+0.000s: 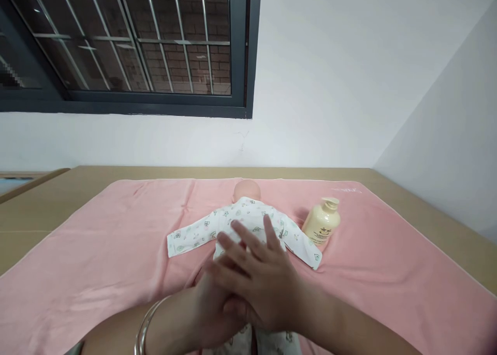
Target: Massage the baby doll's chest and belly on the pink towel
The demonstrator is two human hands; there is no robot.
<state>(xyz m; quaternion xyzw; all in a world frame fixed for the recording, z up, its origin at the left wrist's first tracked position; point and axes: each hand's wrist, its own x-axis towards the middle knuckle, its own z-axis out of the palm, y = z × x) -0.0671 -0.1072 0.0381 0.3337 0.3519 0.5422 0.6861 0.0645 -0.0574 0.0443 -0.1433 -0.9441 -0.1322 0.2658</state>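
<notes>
A baby doll point(247, 190) in a white printed romper point(248, 221) lies on a pink towel point(97, 251), head toward the wall, sleeves spread out. My right hand point(261, 277) lies across my left hand point(212, 306) just above the doll's belly. The right fingers are stretched out flat and reach over the romper's chest. My left hand is mostly covered by the right; its fingers look flat against the right palm. A silver bangle point(145, 324) sits on my left wrist. Neither hand holds anything.
A cream pump bottle point(321, 223) lies tilted on the towel right of the doll's sleeve. The towel covers a tan table point(435, 225) set against a white wall. A barred window point(128, 44) is up at the left.
</notes>
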